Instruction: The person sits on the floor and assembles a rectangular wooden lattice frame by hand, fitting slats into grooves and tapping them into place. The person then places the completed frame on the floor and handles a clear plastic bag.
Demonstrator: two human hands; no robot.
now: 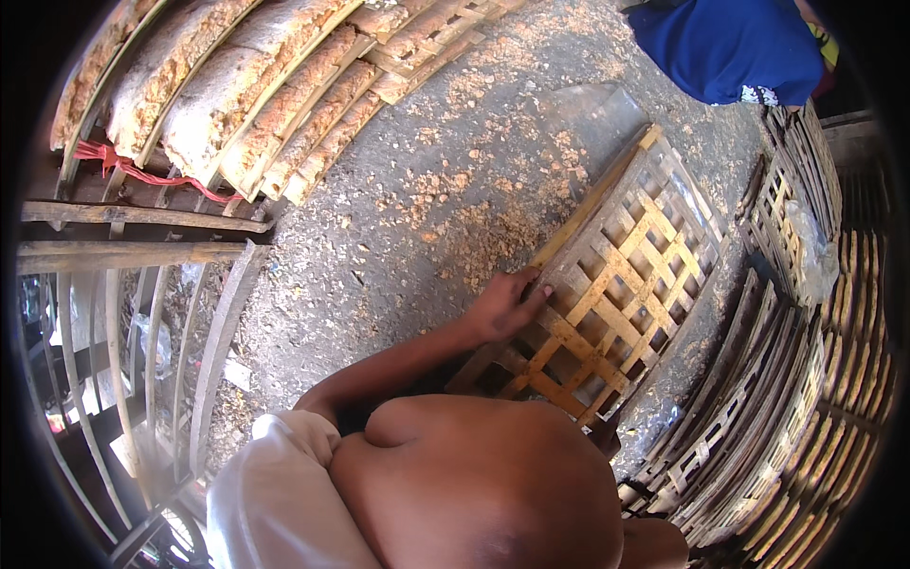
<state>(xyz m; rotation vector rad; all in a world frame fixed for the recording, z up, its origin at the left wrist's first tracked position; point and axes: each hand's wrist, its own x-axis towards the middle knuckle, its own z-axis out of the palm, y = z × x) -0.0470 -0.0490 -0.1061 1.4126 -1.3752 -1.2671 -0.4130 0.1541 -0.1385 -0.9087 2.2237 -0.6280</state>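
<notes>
A woven bamboo lattice tray (621, 308) with a wooden edge strip stands tilted in front of me. My left hand (512, 305) is closed on its left edge, thumb on the lattice side. At the tray's near right corner, my right hand (607, 436) is closed against the edge; my body and shadow hide most of it, and its fingers hardly show. The lattice holds nothing that I can see, and the floor shows through its gaps.
Orange-brown crumbs (431, 190) litter the grey floor. Trays with pale crumbly slabs (237, 85) stand at the upper left, above a slatted rack (123, 351). Stacked bamboo trays (739, 389) line the right side. A person in blue cloth (725, 47) is at the far right.
</notes>
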